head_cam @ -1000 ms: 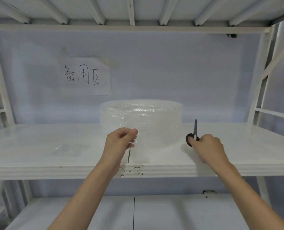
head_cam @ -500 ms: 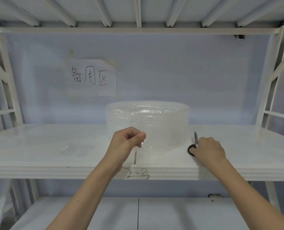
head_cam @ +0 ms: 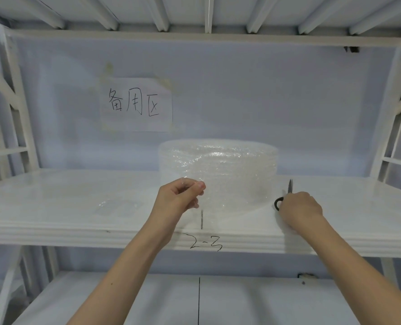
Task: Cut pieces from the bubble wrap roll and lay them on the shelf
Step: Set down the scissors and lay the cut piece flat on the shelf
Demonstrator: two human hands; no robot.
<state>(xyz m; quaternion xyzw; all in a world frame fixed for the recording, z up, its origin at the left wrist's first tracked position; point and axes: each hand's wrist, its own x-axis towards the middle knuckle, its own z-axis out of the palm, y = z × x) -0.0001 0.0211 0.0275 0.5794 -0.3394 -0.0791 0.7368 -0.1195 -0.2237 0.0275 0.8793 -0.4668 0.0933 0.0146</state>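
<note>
your left hand [head_cam: 179, 199] is raised in front of the bubble wrap roll [head_cam: 218, 170], thumb and forefinger pressed together on the loose outer edge of the clear sheet, the other fingers curled under. the sheet hangs down from that pinch toward the shelf [head_cam: 54, 207] in front of the roll. your right hand [head_cam: 299, 207] is closed around the handles of a pair of scissors [head_cam: 288, 191] at the right foot of the roll; one black handle loop shows at the left of your fist, and the blades, pressed together, point straight up, just beside the roll's right side. the hand seems to rest on the shelf surface, though contact is hard to tell.

the roll stands on its end, near the middle of the white shelf board, set back from the front edge, with the loose sheet draped out in front of it. to the left of your left hand, a flat cut piece of bubble wrap [head_cam: 118, 206] lies on the same shelf, well apart from the roll and hard to make out against the white. a handwritten "2-3" [head_cam: 205, 245] is marked on the shelf's front edge below your left hand, with a short dark line above it. on the pale wall behind, a taped paper sign [head_cam: 136, 104] carries three handwritten characters. a lower shelf [head_cam: 265, 301] shows between your forearms.
</note>
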